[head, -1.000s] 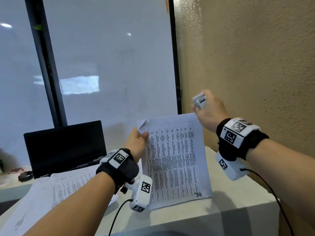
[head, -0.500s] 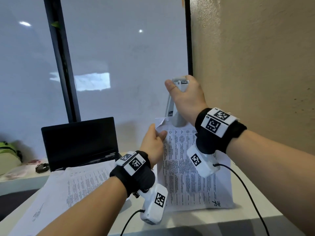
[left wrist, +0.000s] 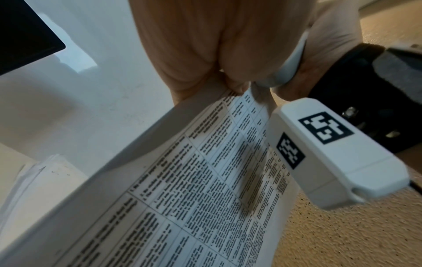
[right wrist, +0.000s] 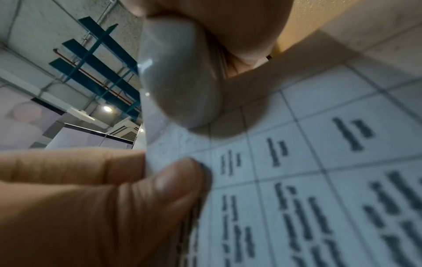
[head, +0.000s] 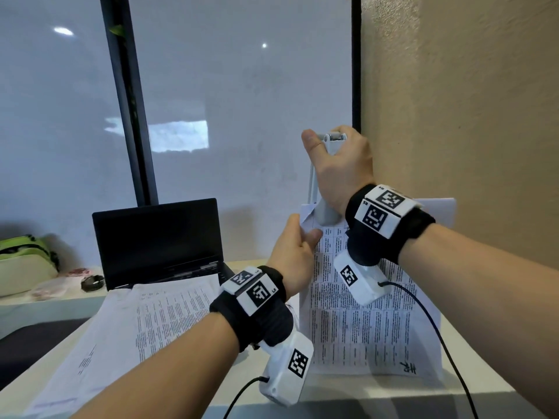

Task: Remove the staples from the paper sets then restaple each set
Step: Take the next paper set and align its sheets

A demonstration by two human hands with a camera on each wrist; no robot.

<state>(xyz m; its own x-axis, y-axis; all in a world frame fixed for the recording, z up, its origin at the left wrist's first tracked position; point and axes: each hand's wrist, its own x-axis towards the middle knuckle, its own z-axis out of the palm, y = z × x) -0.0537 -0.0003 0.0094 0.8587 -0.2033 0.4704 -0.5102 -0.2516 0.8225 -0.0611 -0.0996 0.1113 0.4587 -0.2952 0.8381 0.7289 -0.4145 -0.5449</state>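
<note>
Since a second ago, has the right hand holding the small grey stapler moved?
Yes. The right hand swung the grey stapler leftward from the tan wall onto the printed sheet's top-left corner.

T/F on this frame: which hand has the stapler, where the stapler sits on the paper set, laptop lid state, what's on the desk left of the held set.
1. The right hand grips the stapler. True.
2. The stapler sits at the bottom edge of the paper set. False: it is at the top left corner.
3. The left hand pinches the paper set near that same corner. True.
4. The laptop is closed. False: its lid is up, and the screen is dark.
5. More printed sheets lie flat on the desk left of the held set. True.
</note>
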